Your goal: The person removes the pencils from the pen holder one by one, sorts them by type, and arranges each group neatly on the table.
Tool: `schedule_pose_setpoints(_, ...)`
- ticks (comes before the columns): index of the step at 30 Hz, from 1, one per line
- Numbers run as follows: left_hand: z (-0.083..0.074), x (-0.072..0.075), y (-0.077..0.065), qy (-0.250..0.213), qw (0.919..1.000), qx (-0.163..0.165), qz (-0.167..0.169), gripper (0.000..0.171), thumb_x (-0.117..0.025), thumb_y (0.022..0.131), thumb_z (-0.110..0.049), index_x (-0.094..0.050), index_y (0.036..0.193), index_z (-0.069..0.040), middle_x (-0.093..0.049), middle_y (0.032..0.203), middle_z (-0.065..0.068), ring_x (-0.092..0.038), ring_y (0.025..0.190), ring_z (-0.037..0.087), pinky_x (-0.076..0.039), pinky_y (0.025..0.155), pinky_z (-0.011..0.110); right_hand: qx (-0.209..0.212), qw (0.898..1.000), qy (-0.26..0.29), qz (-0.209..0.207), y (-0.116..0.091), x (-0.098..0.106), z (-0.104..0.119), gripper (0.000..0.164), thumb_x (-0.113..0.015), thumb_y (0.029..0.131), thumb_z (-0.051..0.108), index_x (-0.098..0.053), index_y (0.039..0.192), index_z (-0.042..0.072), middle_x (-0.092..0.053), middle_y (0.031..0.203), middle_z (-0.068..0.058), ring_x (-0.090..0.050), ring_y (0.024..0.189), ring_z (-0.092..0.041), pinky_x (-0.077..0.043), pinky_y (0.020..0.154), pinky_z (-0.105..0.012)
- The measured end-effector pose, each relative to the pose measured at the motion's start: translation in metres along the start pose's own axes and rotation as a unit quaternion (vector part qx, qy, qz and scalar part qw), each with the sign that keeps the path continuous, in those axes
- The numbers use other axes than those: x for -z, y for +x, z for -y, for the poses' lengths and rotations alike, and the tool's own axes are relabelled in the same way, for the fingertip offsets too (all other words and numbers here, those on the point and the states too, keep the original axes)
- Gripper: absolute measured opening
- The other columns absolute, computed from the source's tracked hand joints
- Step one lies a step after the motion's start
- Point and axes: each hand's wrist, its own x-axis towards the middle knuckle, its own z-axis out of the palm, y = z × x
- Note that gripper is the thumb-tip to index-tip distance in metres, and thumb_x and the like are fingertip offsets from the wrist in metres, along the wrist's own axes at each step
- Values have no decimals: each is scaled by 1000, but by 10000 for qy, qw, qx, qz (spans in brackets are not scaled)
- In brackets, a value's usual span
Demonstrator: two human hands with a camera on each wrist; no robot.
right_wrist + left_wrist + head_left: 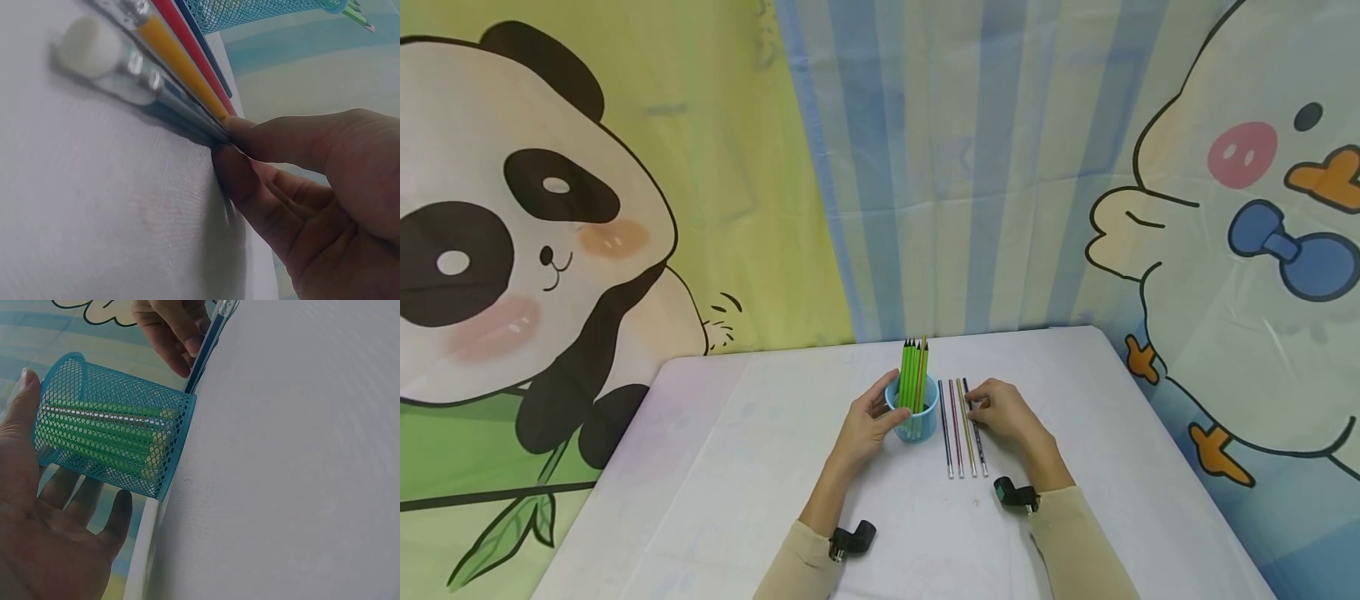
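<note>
A blue mesh pencil cup (927, 422) stands on the table with several green pencils (913, 375) upright in it, tips up. My left hand (867, 423) holds the cup, thumb on one side and fingers on the other. In the left wrist view the pencils show through the mesh of the cup (112, 428). To the right of the cup lies a row of pencils with eraser ends toward me: a dark one, a red one (187, 37), a yellow one (181, 56) and another dark pencil (181, 103). My right hand (1006, 408) pinches that rightmost dark pencil between thumb and fingertip.
The white table (715, 500) reaches back to a curtain with a panda picture (550, 250) at left and a white bird picture (1247, 333) at right. A small black camera sits on each wrist, over the beige sleeves (1078, 533).
</note>
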Motion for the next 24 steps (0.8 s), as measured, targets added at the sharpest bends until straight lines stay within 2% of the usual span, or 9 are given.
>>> schedule_pose_setpoints(20, 0, 0, 0, 1, 10000, -44, -10, 75, -82, 90, -38, -47, 156, -36, -55, 156, 0, -58, 138, 28, -45, 116, 51, -286, 9995, 80, -60, -2, 0, 4, 35, -77, 89, 2, -73, 123, -5, -67, 116, -19, -64, 75, -15, -54, 65, -28)
schedule_pose_setpoints(24, -1, 0, 0, -20, 10000, -64, 2, 74, -82, 90, -35, -47, 156, -36, -55, 156, 1, -58, 138, 29, -44, 116, 54, -211, 9997, 40, -111, -2, 2, 3, 33, -77, 90, 2, -73, 122, -5, -67, 116, -19, -64, 73, -15, -54, 67, -29)
